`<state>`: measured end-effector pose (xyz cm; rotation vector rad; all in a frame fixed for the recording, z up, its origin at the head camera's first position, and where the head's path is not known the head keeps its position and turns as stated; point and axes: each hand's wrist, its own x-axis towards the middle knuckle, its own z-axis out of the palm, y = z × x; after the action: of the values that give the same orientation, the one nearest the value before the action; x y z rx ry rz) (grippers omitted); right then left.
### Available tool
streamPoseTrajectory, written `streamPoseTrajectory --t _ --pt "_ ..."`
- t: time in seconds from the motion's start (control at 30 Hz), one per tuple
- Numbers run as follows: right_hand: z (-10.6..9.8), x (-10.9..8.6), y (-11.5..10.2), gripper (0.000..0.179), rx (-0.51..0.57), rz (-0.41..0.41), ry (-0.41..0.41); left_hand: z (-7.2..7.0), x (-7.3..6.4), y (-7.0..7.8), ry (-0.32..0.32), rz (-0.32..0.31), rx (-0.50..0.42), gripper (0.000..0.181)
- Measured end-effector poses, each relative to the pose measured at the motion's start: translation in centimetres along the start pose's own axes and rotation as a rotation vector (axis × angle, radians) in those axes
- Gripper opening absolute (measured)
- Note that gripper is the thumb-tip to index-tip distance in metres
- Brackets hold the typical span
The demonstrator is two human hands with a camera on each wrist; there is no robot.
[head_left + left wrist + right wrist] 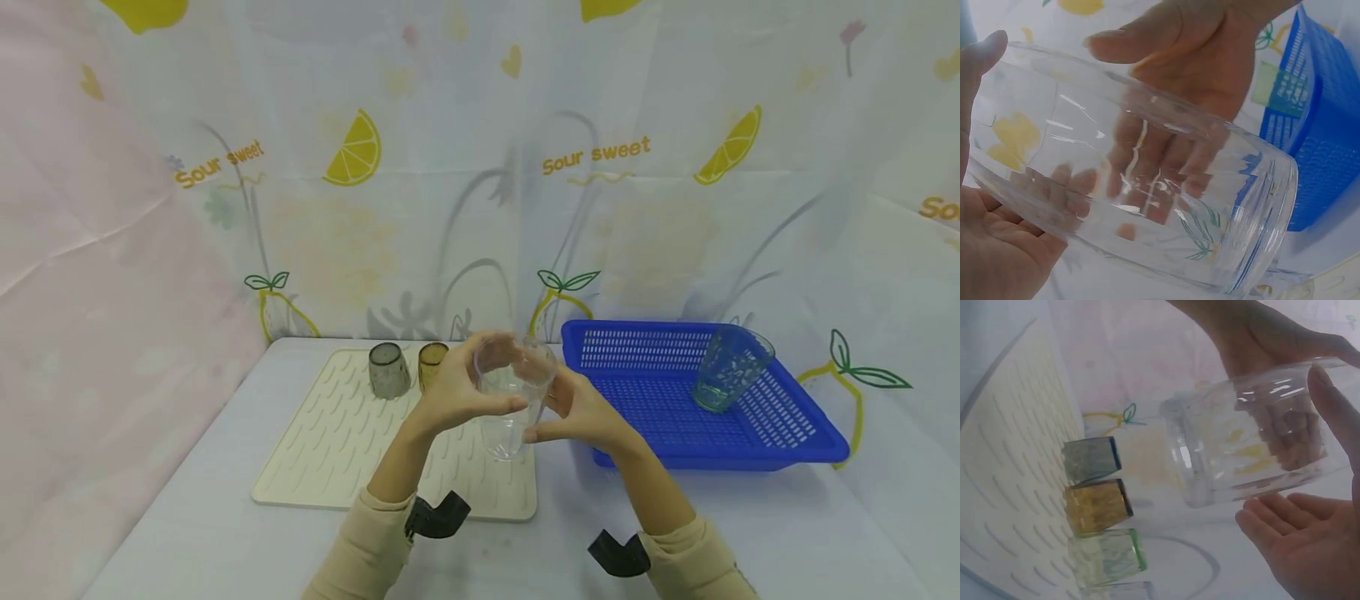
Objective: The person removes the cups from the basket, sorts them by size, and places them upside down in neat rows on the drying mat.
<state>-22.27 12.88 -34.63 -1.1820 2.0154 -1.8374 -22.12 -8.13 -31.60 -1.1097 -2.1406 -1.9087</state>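
A clear drinking glass (506,429) is held up between both hands in front of my body, its thick base toward the table. My left hand (457,392) grips its left side, with the thumb across the front and the fingers behind, seen through the wall in the right wrist view. On the other side my right hand (588,414) holds it between thumb and fingers; that thumb (1335,403) lies against the wall. Beyond the hands, a grey glass (389,372) and an amber glass (431,360) stand on a cream drying mat (322,450).
To the right sits a blue plastic basket (637,400), a bluish-green patterned glass (727,371) leaning inside it. A green-tinted glass (1107,557) and another clear glass (1119,591) continue the row on the mat. A printed cloth (450,208) hangs behind the table.
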Motion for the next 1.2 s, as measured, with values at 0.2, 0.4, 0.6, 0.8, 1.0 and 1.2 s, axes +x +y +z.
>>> streamPoseTrajectory --t 0.2,0.4,0.6,0.8,1.0,1.2 --pt "1.1 -0.4 2.0 0.081 0.083 0.021 -0.046 0.0 0.1 0.5 0.017 0.03 -0.087 0.091" --pt "2.3 -0.6 3.2 0.07 0.174 0.015 -0.004 0.0 0.1 0.9 0.023 0.039 -0.102 0.099" --pt "2.4 -1.3 3.3 0.065 0.115 0.048 0.054 -0.7 -0.6 0.5 -0.018 0.03 -0.151 0.094" --pt "1.0 -2.4 3.0 0.069 0.084 0.095 0.121 -2.2 -1.7 -0.1 -0.052 0.06 -0.129 0.099" --pt "-0.5 -3.3 2.3 0.074 0.075 0.132 0.242 -2.9 -3.0 -0.6 -0.043 -0.015 -0.073 0.103" --pt "-1.2 -3.5 1.3 0.069 0.138 0.071 0.35 -3.2 -3.9 -0.8 -0.028 -0.188 -0.021 0.101"
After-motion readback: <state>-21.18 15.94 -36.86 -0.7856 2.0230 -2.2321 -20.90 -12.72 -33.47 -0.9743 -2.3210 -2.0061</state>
